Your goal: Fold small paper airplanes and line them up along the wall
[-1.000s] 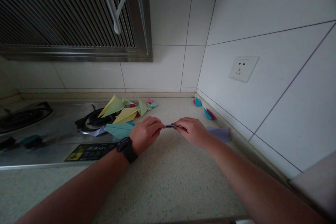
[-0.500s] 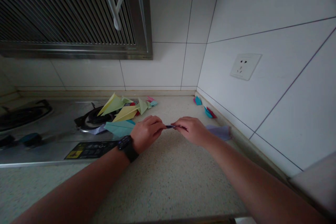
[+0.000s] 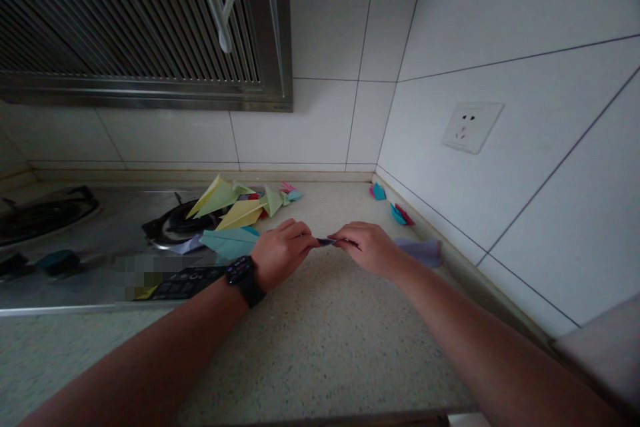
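A small folded piece of purple paper [image 3: 326, 241] is stretched between my two hands, just above the speckled countertop [image 3: 320, 347]. My left hand [image 3: 283, 250], with a black watch on its wrist, pinches the paper's left end. At the other end, my right hand [image 3: 367, 248] pinches it between thumb and fingers. Most of the paper is hidden by the fingers. Behind my right wrist lies a flat sheet of purple paper [image 3: 420, 252]. A light blue folded paper [image 3: 230, 241] lies beside my left hand.
Yellow-green paper planes [image 3: 240, 215] and other folded papers lie on and beside the gas stove [image 3: 110, 213]. Small blue and red folded papers [image 3: 399, 213] rest along the right wall. A range hood [image 3: 150, 93] hangs above, and a wall socket [image 3: 473, 127] is at right.
Both hands keep their pinch on the folded paper, with hardly any movement. The whole view has shifted very slightly.
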### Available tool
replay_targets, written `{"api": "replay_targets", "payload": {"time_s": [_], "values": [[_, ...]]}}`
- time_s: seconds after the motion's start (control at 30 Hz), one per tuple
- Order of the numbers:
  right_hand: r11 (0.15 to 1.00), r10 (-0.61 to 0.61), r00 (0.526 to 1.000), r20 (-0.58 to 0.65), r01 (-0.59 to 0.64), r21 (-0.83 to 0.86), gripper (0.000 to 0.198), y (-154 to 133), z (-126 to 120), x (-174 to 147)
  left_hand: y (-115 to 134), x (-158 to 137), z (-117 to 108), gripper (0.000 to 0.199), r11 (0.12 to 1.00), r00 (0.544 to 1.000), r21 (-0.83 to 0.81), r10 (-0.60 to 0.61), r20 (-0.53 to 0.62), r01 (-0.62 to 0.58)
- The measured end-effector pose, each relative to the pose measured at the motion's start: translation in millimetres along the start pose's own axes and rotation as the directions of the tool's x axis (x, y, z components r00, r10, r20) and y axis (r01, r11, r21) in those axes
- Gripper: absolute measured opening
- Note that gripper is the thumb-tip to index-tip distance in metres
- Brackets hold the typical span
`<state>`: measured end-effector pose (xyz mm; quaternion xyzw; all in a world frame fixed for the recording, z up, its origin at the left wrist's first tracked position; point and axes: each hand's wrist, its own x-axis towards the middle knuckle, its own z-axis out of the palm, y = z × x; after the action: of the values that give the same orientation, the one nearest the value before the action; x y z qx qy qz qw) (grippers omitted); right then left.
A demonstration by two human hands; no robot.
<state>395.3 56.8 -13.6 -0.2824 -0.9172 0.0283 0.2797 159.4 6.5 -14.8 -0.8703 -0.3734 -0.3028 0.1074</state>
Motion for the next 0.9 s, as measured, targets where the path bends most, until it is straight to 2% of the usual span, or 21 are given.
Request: {"api": "replay_targets", "payload": {"time_s": [0.13, 0.27, 0.4, 0.5, 0.7, 0.8, 0.9], "values": [[0.999, 0.034, 0.999, -0.02, -0.034, 0.012, 0.017, 0, 0, 0, -2, -1, 1, 0.019, 1.0, 0.999, -0.013, 0.016, -0.038, -0.017], [0.998, 0.04, 0.999, -0.028, -0.039, 0.039, 0.016, 0, -1, 0, -3, -1, 1, 0.017, 0.998, 0.994, -0.041, -0.053, -0.092, 0.049], [0.997, 0.04, 0.998, -0.052, -0.036, 0.07, 0.017, 1, -3, 0, -7, -2, 3, 0.016, 0.99, 0.99, -0.055, -0.13, -0.046, 0.128], [0.996, 0.044, 0.998, -0.048, -0.04, 0.08, 0.017, 1, -4, -1, -11, -2, 5, 0.013, 0.991, 0.993, -0.06, -0.12, 0.01, 0.12], [0.994, 0.074, 0.996, -0.053, -0.07, 0.079, 0.019, -2, -7, -1, -14, -2, 6, 0.012, 0.987, 0.989, -0.076, -0.142, -0.041, 0.139], [0.989, 0.129, 0.987, -0.099, -0.122, 0.078, 0.013, -4, -9, -1, -12, -2, 6, 0.011, 0.971, 0.975, -0.117, -0.217, -0.054, 0.21], [0.984, 0.155, 0.981, -0.118, -0.143, 0.102, 0.006, -5, -9, -2, -8, -2, 8, 0.011, 0.901, 0.943, -0.284, -0.329, 0.047, 0.329]]}}
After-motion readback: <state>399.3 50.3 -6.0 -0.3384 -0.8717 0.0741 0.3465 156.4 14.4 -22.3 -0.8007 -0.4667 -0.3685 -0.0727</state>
